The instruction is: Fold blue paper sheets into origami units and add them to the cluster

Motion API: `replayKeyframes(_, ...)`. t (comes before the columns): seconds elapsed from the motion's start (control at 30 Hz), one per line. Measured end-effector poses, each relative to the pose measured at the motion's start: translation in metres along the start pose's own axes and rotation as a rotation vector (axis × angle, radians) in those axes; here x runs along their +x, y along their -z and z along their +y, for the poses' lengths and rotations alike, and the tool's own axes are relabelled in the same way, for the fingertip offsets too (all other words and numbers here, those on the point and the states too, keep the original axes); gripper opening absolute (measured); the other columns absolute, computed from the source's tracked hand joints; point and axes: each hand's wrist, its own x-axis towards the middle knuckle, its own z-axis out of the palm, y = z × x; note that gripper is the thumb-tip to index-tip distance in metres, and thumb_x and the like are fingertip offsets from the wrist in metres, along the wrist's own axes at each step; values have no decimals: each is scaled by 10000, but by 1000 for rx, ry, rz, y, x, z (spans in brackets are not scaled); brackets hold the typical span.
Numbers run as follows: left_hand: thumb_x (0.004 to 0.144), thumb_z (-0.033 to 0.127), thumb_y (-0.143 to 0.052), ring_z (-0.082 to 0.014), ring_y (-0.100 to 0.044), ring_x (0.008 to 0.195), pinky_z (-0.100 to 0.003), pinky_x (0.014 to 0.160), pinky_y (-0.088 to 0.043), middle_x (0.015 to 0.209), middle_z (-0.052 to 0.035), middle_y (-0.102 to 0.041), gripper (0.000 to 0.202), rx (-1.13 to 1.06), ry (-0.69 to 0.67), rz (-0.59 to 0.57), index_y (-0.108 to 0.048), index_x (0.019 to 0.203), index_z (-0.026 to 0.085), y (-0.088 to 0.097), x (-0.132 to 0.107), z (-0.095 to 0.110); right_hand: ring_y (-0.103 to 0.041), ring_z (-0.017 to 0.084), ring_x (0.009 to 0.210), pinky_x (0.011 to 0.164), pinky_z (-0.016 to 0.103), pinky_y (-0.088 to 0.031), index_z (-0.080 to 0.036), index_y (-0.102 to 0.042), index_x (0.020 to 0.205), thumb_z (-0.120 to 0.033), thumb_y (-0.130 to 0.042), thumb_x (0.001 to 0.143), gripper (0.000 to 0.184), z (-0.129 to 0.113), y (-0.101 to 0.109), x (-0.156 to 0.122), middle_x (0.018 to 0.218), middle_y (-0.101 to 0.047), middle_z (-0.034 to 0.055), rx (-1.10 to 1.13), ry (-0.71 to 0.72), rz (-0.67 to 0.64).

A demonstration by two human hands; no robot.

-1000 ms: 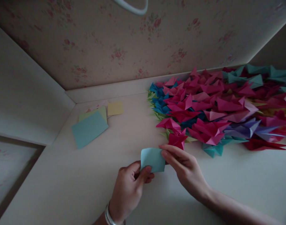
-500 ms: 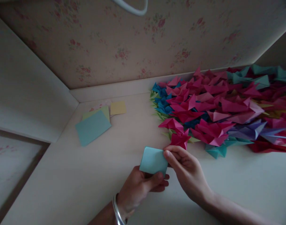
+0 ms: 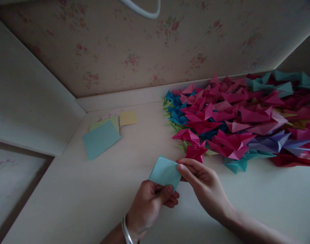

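The held blue paper (image 3: 163,172) has turned clockwise (slightly, it seems in this dimness).

A small, four-sided turquoise paper (image 3: 164,171), its plain face up, sits askew above the white tabletop (image 3: 89,196), pinched at its lower edge by the left hand (image 3: 150,205) and at its upper-right corner by the right hand (image 3: 202,184).

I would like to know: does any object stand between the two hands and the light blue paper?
Nothing visible does. The left hand has its thumb on the lower part of the light blue paper, and the right hand pinches its right corner. The nearest pink folded paper lies beyond the right hand.
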Motion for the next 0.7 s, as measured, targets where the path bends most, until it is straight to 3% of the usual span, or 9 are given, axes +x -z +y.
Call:
replayKeyframes(0.07,809,464,-741,-145,-643,607,-239,572,-519,691,-32,-708,331,-3,-58,56,-716,783,134,2,0,1,-696,190,762,718,296,-600,-166,-725,907,-437,-770,804,293,-1,1,2,806,-740,38,1,-40,-39)
replayKeyframes(0.17,932,495,-570,-148,-595,566,-247,544,-489,633,25,-619,330,125,-181,235,-607,796,196,7,-1,3,-693,180,787,736,284,-579,-161,-725,929,-431,-760,819,294,1,2,4,838,-739,39,-20,-107,-133)
replayKeyframes(0.33,994,482,-443,-164,-533,597,-264,586,-414,640,30,-541,361,438,-314,502,-541,759,227,16,-1,2,-668,161,708,668,266,-531,-153,-690,853,-432,-678,893,282,5,-4,-7,731,-709,25,-168,-154,-361)
replayKeyframes(0.53,1011,426,-408,-162,-461,543,-272,554,-317,585,54,-465,350,575,-395,506,-485,725,240,15,3,0,-725,192,710,664,284,-567,-153,-638,833,-461,-648,907,317,7,-7,-18,746,-759,77,-204,-206,-450)
replayKeyframes(0.7,1008,453,-410,-154,-434,549,-243,541,-341,590,61,-423,379,540,-397,473,-470,701,238,15,0,5,-744,205,704,646,286,-578,-158,-619,809,-467,-627,914,326,4,-5,-17,749,-767,93,-245,-183,-451)
